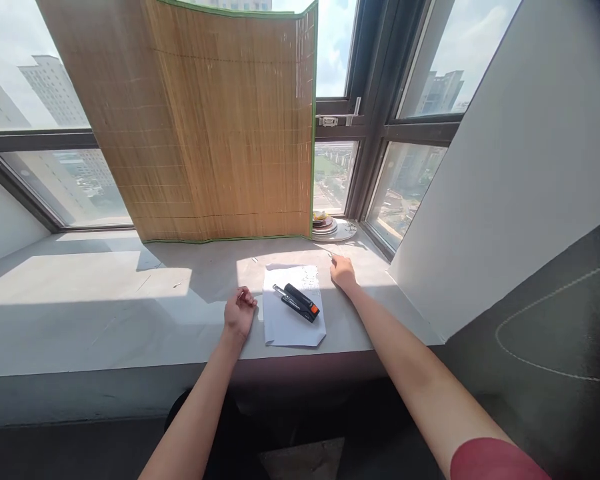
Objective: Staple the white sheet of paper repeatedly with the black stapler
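I rest my half-open left hand (239, 312) beside the paper (287, 331), well placed to steady it under the stapler (301, 298). Beyond its right edge, I can't tell whether my right hand (343, 273) pinches anything; light fingers serve best.

A black stapler (300, 303) lies open on white paper (294, 327) on the sill (180, 333). The left hand (240, 308) rests beside the paper; the right hand (343, 272) seems to pinch something thin, though it is too small to tell.
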A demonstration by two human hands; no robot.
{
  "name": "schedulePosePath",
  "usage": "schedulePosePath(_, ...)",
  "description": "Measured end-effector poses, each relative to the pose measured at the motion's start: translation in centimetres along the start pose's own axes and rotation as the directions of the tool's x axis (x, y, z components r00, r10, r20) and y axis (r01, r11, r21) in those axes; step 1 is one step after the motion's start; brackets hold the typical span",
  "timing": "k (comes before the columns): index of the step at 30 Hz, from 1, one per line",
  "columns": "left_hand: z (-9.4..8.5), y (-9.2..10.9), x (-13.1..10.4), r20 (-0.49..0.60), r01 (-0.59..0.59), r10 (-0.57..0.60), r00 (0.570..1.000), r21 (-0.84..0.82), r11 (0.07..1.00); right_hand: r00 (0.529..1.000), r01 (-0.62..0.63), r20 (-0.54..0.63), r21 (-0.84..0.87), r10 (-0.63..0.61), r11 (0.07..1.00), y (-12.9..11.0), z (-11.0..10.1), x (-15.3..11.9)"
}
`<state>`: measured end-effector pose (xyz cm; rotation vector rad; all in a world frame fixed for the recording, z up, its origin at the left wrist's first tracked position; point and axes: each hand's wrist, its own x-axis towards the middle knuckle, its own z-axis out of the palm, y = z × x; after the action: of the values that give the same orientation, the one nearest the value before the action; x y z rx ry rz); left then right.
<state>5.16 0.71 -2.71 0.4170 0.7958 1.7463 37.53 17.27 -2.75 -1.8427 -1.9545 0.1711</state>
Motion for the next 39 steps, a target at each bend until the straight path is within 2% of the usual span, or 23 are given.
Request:
schedulePosePath(3,0.8,-0.7,1.3,0.063,-0.110,0.095,0.994,0.321,0.941,1.000,0.028,-0.006,-0.010,-0.029,1.000,0.1,0.3,-1.8)
schedulePosePath(6,1.5,-0.3,3.8,0.137,-0.261,0.227,0.964,0.634,0.728,0.998,0.063,0.000,-0.045,-0.063,0.997,-0.5,0.7,-3.6)
schedulePosePath(8,1.9,0.3,6.0,0.214,-0.337,0.273,0.938,0.747,0.573,0.997,0.081,0.006,-0.080,-0.081,0.993,-0.8,0.7,-4.3)
schedulePosePath(10,2.2,0.8,8.3,0.274,-0.390,0.307,0.911,0.813,0.433,0.996,0.086,0.008,-0.107,-0.086,0.990,-0.9,0.6,-4.5)
schedulePosePath(16,3.2,1.1,13.5,0.252,-0.382,0.327,0.911,0.815,0.436,0.997,0.083,0.010,-0.142,-0.083,0.986,-0.9,0.2,-4.2)
schedulePosePath(17,3.3,1.0,14.0,0.257,-0.377,0.318,0.912,0.830,0.411,0.997,0.081,0.010,-0.151,-0.080,0.985,-0.9,0.2,-4.1)
schedulePosePath(19,3.3,0.8,14.6,0.290,-0.370,0.287,0.913,0.884,0.286,0.997,0.076,0.008,-0.170,-0.076,0.983,-0.9,0.3,-4.0)
schedulePosePath(22,2.7,0.3,14.1,0.305,-0.350,0.251,0.919,0.923,0.159,0.997,0.082,0.004,-0.188,-0.082,0.979,-0.9,0.4,-3.8)
schedulePosePath(25,1.6,0.0,12.1,0.312,-0.364,0.295,0.903,0.921,0.139,0.997,0.083,0.009,-0.192,-0.083,0.978,-0.8,0.3,-3.9)
schedulePosePath(28,1.0,0.1,9.9,0.315,-0.412,0.376,0.871,0.886,0.212,0.996,0.085,0.004,-0.188,-0.086,0.979,-0.8,0.2,-4.0)
schedulePosePath(31,1.0,0.1,8.2,0.250,-0.395,0.410,0.877,0.862,0.318,0.995,0.094,-0.004,-0.185,-0.096,0.978,-0.9,0.1,-4.2)
schedulePosePath(33,1.4,-0.1,7.3,0.245,-0.383,0.406,0.880,0.873,0.303,0.996,0.092,-0.006,-0.178,-0.094,0.980,-0.9,0.1,-4.2)
schedulePosePath(36,2.1,-0.8,6.5,0.337,-0.439,0.371,0.865,0.867,0.235,0.997,0.081,-0.001,-0.131,-0.082,0.988,-0.8,0.0,-4.2)
schedulePosePath(39,2.4,-1.2,6.2,0.481,-0.551,0.317,0.818,0.813,0.189,0.995,0.079,-0.053,-0.027,-0.080,0.997,-0.4,-0.4,-4.2)
